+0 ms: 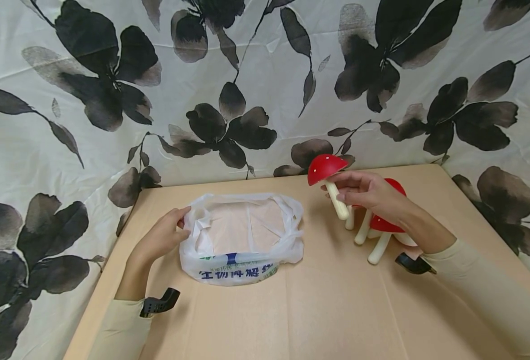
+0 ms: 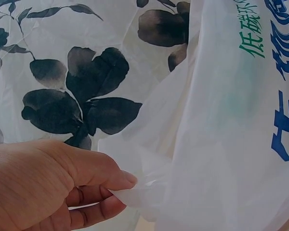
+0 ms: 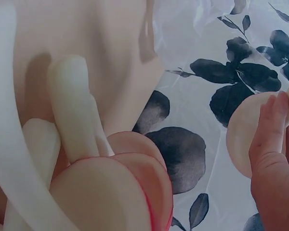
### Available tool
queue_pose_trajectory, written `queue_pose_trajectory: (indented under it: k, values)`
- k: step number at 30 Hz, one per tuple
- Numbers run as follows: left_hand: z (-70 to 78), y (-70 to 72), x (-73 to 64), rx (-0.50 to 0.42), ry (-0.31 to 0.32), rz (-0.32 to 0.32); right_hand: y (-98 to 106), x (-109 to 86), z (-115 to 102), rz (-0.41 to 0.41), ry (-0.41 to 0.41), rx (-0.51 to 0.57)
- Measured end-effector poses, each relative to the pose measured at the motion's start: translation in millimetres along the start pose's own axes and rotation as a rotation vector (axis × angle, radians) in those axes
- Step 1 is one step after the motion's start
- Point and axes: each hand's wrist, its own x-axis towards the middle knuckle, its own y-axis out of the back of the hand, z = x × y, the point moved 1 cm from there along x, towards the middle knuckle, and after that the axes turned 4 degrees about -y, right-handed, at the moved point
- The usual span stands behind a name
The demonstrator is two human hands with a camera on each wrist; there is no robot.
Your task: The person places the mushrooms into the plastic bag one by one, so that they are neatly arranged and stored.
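A white plastic bag (image 1: 242, 270) with blue and green printing lies on the table, its mouth spread wide. My left hand (image 1: 164, 235) pinches the left edge of the bag between thumb and fingers, as the left wrist view shows up close. To the right, my right hand (image 1: 373, 195) holds a toy mushroom (image 1: 327, 167) with a red, white-dotted cap and a cream stem, tilted above the table. Under and behind that hand lie several more red-capped mushrooms (image 1: 384, 225), partly hidden by it. In the right wrist view, pale stems (image 3: 72, 106) and cap undersides fill the left side.
The light wooden table (image 1: 287, 320) reaches to a white cloth (image 1: 292, 90) with dark flower prints, which hangs behind and along the sides. Black wrist straps (image 1: 160, 302) show at both sleeves.
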Motion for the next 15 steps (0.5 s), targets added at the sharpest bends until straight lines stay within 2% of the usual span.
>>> queue_pose_trajectory:
  k: [15]
  values:
    - [-0.9, -3.1, 0.0, 0.004, -0.006, 0.012, -4.0, -1.7, -4.1, 0.006, -0.006, 0.019]
